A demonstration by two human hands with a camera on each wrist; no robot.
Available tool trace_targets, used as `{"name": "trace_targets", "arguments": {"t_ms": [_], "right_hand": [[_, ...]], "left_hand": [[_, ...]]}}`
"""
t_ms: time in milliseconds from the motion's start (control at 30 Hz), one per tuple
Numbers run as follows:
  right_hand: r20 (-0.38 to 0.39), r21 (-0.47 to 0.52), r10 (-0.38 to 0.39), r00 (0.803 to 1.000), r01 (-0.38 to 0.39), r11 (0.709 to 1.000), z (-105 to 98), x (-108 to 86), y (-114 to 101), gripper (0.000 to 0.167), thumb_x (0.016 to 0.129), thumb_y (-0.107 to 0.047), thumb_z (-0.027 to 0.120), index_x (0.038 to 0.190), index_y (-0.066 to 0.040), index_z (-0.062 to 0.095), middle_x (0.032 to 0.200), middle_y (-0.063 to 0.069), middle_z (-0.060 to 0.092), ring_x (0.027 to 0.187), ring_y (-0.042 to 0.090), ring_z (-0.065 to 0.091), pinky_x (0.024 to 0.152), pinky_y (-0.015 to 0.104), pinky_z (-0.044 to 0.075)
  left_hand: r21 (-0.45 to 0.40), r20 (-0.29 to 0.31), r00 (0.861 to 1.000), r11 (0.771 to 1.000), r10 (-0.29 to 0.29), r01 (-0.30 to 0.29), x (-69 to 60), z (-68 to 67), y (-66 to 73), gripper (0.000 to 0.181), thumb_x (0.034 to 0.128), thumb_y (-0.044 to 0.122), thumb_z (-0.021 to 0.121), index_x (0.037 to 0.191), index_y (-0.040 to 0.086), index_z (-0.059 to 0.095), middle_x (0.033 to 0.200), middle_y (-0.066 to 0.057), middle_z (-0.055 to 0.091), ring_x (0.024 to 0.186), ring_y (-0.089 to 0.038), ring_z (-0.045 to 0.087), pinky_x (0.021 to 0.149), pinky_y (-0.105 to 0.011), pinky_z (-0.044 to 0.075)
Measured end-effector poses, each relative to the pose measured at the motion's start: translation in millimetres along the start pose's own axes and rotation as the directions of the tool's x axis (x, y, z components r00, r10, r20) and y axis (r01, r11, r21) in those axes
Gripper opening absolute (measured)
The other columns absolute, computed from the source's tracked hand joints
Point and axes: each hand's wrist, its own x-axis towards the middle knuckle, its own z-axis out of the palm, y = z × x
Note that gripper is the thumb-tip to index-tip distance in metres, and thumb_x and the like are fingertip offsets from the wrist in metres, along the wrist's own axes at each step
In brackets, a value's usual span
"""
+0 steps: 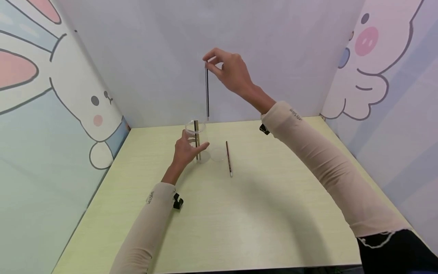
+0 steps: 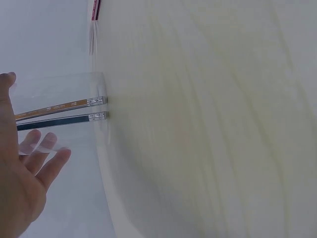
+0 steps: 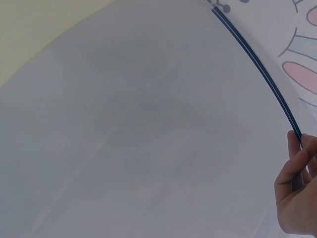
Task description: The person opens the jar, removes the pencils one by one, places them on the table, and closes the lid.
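My right hand pinches a dark pencil by its top end. The pencil hangs almost upright above the clear cylindrical cup, and its eraser end points down. The left hand holds that cup around its side, thumb on one side and fingers on the other. Inside the cup stand two pencils, a black pencil and a gold pencil, erasers at the bottom. To the right, a dark reddish pencil lies on the table, its light eraser end toward me.
Between the cup and the lying pencil is a clear round disc, flat on the pale yellow table. A plain backdrop rises behind the table, with cartoon-printed side walls left and right.
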Motion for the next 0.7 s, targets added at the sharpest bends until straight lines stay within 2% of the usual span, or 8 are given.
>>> {"name": "trace_targets", "arguments": {"t_ms": [233, 467, 700], "right_hand": [[0.035, -0.033, 0.065, 0.997, -0.064, 0.997, 1, -6.3, 16, 0.026, 0.105, -0.027, 0.063, 0.127, -0.015, 0.070, 0.119, 0.003, 0.077, 0.062, 0.013, 0.055, 0.059, 0.025, 0.037], [0.066, -0.059, 0.090, 0.994, -0.086, 0.995, 4, -16.7, 39, 0.025, 0.106, -0.026, 0.063, 0.127, -0.014, 0.070, 0.121, 0.005, 0.076, 0.078, 0.021, 0.068, 0.059, 0.029, 0.035], [0.097, -0.071, 0.137, 0.986, -0.131, 0.989, 10, -31.3, 60, 0.025, 0.106, -0.025, 0.063, 0.127, -0.013, 0.071, 0.120, 0.008, 0.076, 0.064, 0.024, 0.059, 0.058, 0.031, 0.036]], "left_hand": [[-0.004, -0.001, 1.000, 1.000, 0.007, -0.007, -1.1, -0.4, 0.3, 0.079, 0.0815, 0.050, 0.087, 0.134, 0.008, 0.045, 0.134, -0.021, 0.064, 0.120, -0.043, 0.066, 0.093, -0.055, 0.056], [-0.005, -0.002, 1.000, 1.000, 0.000, 0.000, -1.2, -2.7, 0.2, 0.078, 0.0813, 0.049, 0.087, 0.132, 0.009, 0.045, 0.134, -0.021, 0.064, 0.120, -0.042, 0.066, 0.093, -0.055, 0.057], [-0.018, -0.001, 1.000, 1.000, 0.005, -0.005, -3.2, -4.6, -1.4, 0.079, 0.0810, 0.049, 0.088, 0.134, 0.009, 0.045, 0.133, -0.020, 0.064, 0.120, -0.041, 0.067, 0.091, -0.055, 0.057]]}}
